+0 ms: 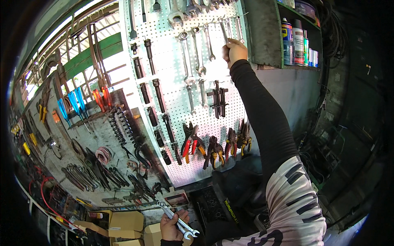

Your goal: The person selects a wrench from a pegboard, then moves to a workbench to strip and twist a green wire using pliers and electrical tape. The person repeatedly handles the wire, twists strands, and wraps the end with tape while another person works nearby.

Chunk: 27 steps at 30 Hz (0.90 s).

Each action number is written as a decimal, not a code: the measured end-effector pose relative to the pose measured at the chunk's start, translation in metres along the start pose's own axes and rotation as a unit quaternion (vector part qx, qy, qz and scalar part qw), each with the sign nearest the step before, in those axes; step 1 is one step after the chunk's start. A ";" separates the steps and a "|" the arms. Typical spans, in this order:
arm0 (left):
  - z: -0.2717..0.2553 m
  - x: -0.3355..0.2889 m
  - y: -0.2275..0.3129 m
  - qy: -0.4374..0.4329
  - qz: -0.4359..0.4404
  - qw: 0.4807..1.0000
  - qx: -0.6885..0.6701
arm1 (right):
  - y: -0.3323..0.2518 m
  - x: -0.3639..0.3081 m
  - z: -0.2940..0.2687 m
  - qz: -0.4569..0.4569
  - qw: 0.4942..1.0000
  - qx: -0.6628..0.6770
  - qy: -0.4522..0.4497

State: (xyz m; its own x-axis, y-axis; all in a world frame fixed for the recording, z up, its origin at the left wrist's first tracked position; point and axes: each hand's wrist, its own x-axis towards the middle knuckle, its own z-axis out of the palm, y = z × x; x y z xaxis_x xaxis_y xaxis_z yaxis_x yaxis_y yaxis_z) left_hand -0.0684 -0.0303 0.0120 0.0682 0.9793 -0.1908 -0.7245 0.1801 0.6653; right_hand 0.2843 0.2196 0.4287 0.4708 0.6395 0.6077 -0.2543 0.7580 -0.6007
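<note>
My right hand (237, 52) is raised to the upper right of a white pegboard (164, 12), its fingers closed round the lower part of a silver wrench (223, 31). The wrench's upper end is close to a hook; whether it hangs there I cannot tell. Low in the view, my left hand (171, 228) grips several silver combination wrenches (184, 226), their open ends pointing to the right. Left of my right hand, more combination wrenches (198, 49) hang in rows. Large open-end wrenches (175, 16) hang above them.
Pliers (193, 141) hang along the board's bottom, and black sockets and extensions (156, 92) down its left side. A cabinet (262, 33) with spray cans (298, 43) juts out beside my right arm. Cardboard boxes (126, 221) stand at lower left, near screwdrivers (76, 100) on a grey panel.
</note>
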 end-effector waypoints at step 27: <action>0.145 -0.009 0.079 -0.197 0.135 0.968 0.080 | 0.032 -0.370 -0.057 0.201 0.862 -0.161 -0.436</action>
State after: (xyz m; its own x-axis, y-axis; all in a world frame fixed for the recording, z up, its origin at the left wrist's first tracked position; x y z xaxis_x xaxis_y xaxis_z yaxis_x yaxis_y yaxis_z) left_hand -0.0268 -0.0113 0.1708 0.1701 0.9466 0.2740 -0.6388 -0.1058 0.7621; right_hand 0.1503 -0.0002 0.1555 -0.4518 0.8017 0.3914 0.0645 0.4669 -0.8820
